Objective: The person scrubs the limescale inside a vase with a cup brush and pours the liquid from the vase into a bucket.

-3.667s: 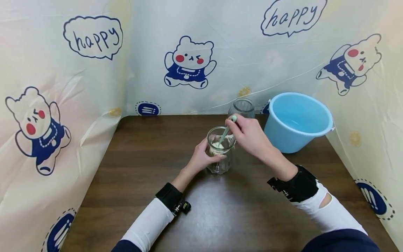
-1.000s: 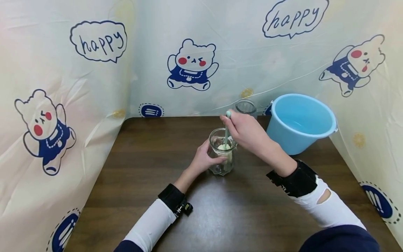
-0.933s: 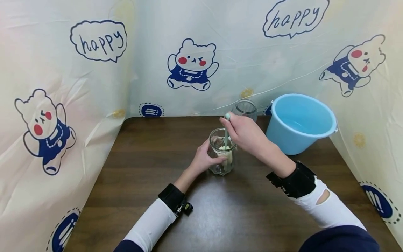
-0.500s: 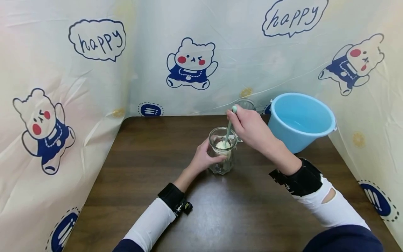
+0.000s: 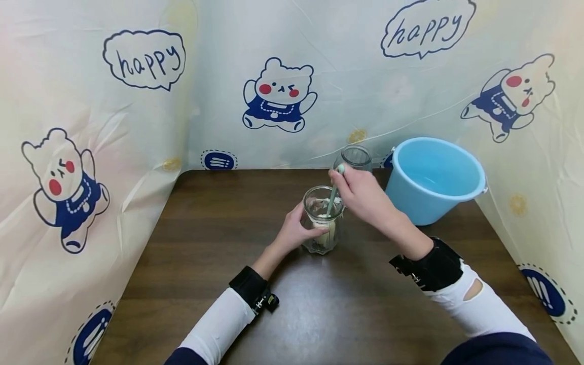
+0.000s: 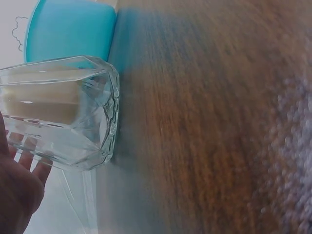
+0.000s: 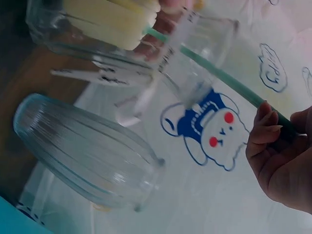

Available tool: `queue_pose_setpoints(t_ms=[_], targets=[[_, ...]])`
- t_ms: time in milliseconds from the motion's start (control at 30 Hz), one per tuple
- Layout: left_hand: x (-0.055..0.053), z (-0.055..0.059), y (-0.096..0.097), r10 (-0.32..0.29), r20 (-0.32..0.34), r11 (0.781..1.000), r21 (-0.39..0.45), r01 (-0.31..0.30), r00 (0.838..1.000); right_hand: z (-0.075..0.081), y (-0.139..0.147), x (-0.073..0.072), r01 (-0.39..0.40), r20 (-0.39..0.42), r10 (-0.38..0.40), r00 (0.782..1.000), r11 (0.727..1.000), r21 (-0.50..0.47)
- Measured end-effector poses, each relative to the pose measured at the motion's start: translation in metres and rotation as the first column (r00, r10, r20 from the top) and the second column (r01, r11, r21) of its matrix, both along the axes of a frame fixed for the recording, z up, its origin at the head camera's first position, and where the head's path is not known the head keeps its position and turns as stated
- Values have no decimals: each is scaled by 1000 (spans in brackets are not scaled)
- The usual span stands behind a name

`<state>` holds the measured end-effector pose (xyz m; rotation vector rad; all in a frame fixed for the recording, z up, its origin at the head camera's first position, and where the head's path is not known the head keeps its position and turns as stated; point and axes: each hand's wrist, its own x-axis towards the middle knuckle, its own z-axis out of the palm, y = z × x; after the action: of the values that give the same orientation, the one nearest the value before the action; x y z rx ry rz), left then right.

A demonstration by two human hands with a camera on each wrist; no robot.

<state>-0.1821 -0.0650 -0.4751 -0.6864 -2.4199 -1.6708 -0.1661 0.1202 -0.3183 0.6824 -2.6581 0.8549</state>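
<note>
A clear glass jar (image 5: 321,247) stands upright on the table, a printed ribbon (image 7: 174,48) tied about its neck. My left hand (image 5: 294,230) grips it from the left, thumb across the front. In my right hand (image 5: 362,195) is the green handle of a sponge bottle brush (image 5: 333,202), held near its top and leaning to the right. Its cream sponge head (image 6: 43,102) sits inside the jar; the left wrist view shows glass free below it. Seen from the right wrist, curled fingers (image 7: 265,129) and thumb pinch the handle's end.
Behind the jar, near the back edge, stands a second ribbed glass vase (image 5: 356,154), partly hidden by my right hand. A light blue bucket (image 5: 412,210) is at the back right. Printed cloth (image 5: 210,101) surrounds the brown wooden table (image 5: 219,213).
Over these frames the sponge moves up and down in the jar; since half a second ago it has gone lower, my right hand sinking with it. My left hand keeps its grip.
</note>
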Motion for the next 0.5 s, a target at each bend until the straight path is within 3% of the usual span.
queue_pose_setpoints(t_ms=[133, 233, 300, 500], targets=[[3, 0, 0, 3, -2, 1000, 7, -3, 1000, 8, 1, 3, 33, -6, -34, 999, 997, -70], [11, 14, -1, -16, -8, 1000, 18, 16, 1000, 0, 0, 3, 42, -8, -42, 999, 996, -83], [10, 13, -1, -22, -10, 1000, 18, 22, 1000, -8, -1, 3, 33, 2, -33, 999, 997, -73], [-5, -10, 0, -10, -12, 1000, 12, 10, 1000, -14, -2, 3, 24, 56, -22, 998, 1000, -21]])
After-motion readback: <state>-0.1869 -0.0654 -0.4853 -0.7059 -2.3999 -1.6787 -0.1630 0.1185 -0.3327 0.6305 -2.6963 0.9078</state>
